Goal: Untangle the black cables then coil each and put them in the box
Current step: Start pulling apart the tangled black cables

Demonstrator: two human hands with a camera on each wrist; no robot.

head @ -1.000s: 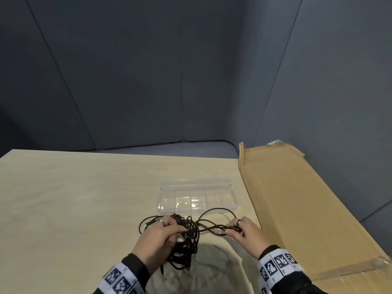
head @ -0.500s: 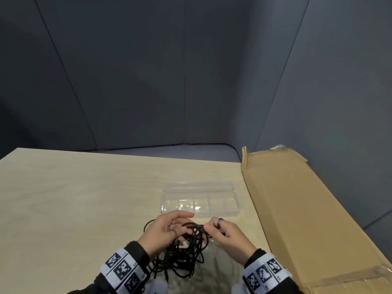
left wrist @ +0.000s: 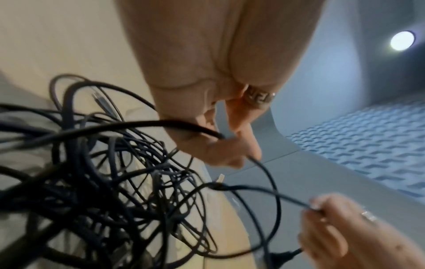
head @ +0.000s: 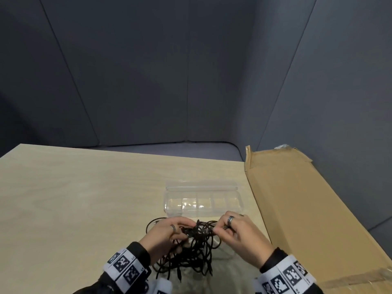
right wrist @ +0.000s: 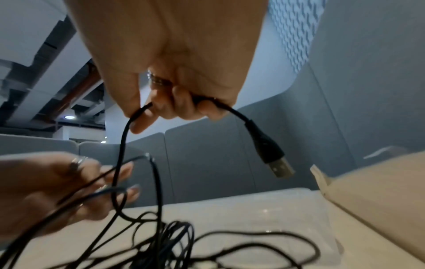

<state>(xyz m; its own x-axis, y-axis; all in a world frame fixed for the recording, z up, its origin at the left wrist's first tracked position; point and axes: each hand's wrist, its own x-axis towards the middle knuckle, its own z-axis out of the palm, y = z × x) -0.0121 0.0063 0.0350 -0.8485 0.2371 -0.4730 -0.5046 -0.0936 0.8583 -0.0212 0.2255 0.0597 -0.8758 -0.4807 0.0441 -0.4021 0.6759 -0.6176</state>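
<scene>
A tangle of black cables [head: 191, 253] hangs between my hands above the near part of the wooden table [head: 84, 198]. My left hand [head: 169, 232] pinches strands at the tangle's upper left; the left wrist view shows its fingers [left wrist: 230, 145] curled round a cable. My right hand [head: 231, 228] grips a cable at the upper right. In the right wrist view a USB plug [right wrist: 279, 167] dangles from that hand [right wrist: 184, 102]. The clear plastic box [head: 202, 201] stands open just beyond the hands, its compartments bare.
A long flat cardboard carton [head: 314, 219] lies along the table's right side, close to my right forearm. Grey partition panels [head: 191, 81] enclose the far and right sides. The table's left half is bare wood.
Both hands rose and drew together over the tangle after being spread apart with a strand stretched between them. The right hand now holds a cable end near the box.
</scene>
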